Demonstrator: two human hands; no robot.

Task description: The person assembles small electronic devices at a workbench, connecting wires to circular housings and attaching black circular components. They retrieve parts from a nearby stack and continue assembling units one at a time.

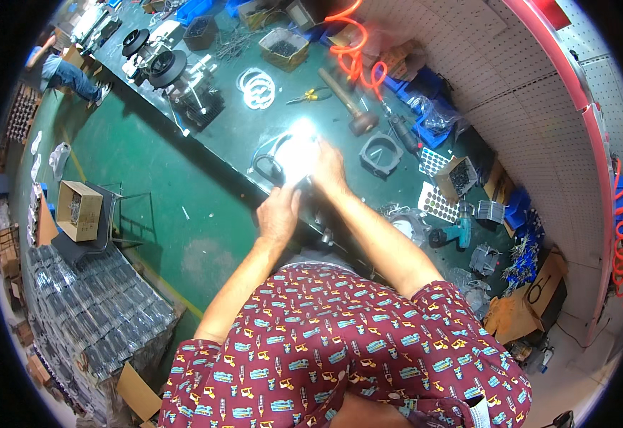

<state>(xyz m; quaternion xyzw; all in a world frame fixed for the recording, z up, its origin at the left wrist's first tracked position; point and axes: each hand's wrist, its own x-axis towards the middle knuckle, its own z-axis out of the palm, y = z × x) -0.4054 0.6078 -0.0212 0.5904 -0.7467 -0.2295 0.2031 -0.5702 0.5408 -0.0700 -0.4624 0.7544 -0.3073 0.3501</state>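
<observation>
A bright, glare-washed object (pixel 296 155) lies at the near edge of the green workbench (pixel 236 132); its kind cannot be made out. My left hand (pixel 278 214) is closed at its near side, the fingertips lost in the glare. Around its right side my right hand (pixel 328 169) curls, fingers bent and partly hidden. A dark curved loop (pixel 267 170) sticks out to the left of the bright object, just beyond my left hand. Farther off are white rings (pixel 256 89), yellow-handled pliers (pixel 313 95) and a wooden-handled mallet (pixel 361 121). A grey square frame (pixel 371 165) lies right of my right hand.
A teal cordless drill (pixel 460 230) and a box of small parts (pixel 461 175) are at the right. Orange coiled hose (pixel 354 60) hangs over the back. Machine assemblies with black wheels (pixel 167 68) stand far left. A loaded chair (pixel 87 221) and stacked grey parts (pixel 97 307) occupy the floor.
</observation>
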